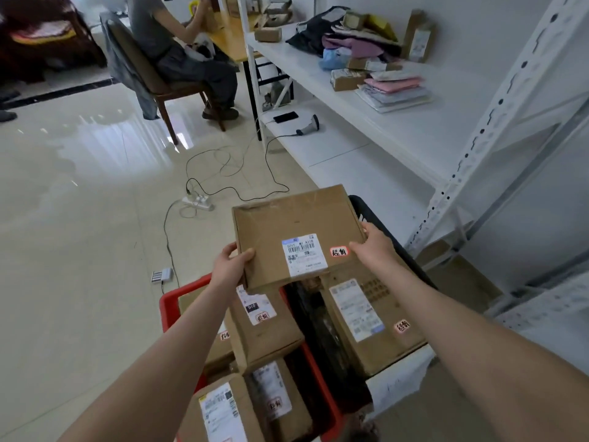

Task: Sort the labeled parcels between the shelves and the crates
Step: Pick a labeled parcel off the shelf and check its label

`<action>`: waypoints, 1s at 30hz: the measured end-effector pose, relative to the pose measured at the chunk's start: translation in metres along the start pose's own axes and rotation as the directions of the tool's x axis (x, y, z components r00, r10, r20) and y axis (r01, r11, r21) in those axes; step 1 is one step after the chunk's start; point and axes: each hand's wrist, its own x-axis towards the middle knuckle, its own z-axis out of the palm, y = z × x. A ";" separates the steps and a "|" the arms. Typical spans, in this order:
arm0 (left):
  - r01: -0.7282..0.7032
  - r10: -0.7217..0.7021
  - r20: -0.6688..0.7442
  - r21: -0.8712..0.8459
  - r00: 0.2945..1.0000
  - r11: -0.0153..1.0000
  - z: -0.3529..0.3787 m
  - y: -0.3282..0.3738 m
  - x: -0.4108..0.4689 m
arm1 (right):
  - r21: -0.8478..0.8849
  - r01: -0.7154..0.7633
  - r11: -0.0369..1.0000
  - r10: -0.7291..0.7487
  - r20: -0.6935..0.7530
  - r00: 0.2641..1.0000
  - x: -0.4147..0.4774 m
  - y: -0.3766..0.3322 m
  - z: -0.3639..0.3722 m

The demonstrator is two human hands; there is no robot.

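Flat brown cardboard parcel [296, 234] lies label-up, long axis roughly left-right. Left hand [231, 266] pinches its near-left corner and right hand [369, 247] grips its right edge. Glossy floor [79, 250] is left, white metal shelf [398, 122] right.

Seated person [178, 49] on chair [140, 71]; power strip [198, 201], cables [230, 187] on floor [79, 224].
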 end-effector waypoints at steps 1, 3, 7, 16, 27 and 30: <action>-0.001 0.001 -0.016 -0.003 1.000 1.000 0.015 0.003 0.008 | -0.029 0.017 0.999 -0.017 0.022 1.000 0.017 0.002 -0.003; 0.015 -0.016 -0.037 -0.033 0.999 0.999 0.048 0.006 0.021 | -0.150 0.040 0.988 -0.030 0.070 0.997 0.046 0.012 -0.007; 0.050 -0.056 -0.100 -0.068 0.993 0.996 0.106 0.003 0.041 | -0.374 0.081 0.924 -0.034 0.130 0.991 0.091 0.045 -0.013; 0.073 -0.067 -0.061 0.116 0.996 0.991 0.168 -0.008 0.085 | -0.487 0.230 0.843 -0.049 0.356 0.933 0.142 0.083 0.005; -0.336 0.139 0.318 0.932 0.938 0.137 0.219 -0.026 0.071 | -0.510 0.191 0.839 0.084 0.468 0.880 0.145 0.101 0.026; -0.341 0.037 0.339 0.936 0.940 0.084 0.226 -0.031 0.076 | -0.506 0.199 0.839 0.090 0.490 0.867 0.149 0.102 0.030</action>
